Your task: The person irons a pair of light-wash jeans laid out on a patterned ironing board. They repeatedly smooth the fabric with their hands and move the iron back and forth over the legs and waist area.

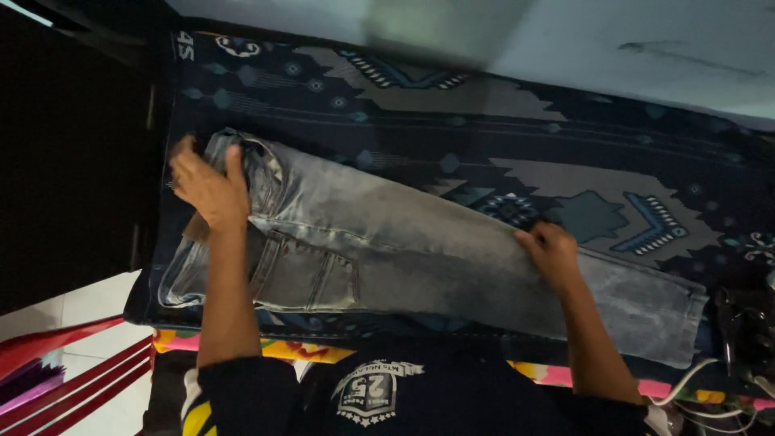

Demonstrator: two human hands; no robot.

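On patterned blanket [565,173]: L hand [208,187] grips jeans [404,258] waistband, R hand [550,252] pinches leg.

Bed [710,73], dark patterned blanket [565,161], faded grey jeans [404,250] laid flat

A dark patterned blanket [565,161] covers the bed; white cables [694,387], perhaps chargers, lie right.

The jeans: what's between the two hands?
In the head view, only grey denim of the jeans lies between the left hand at the waistband and the right hand on the leg, back pocket included.
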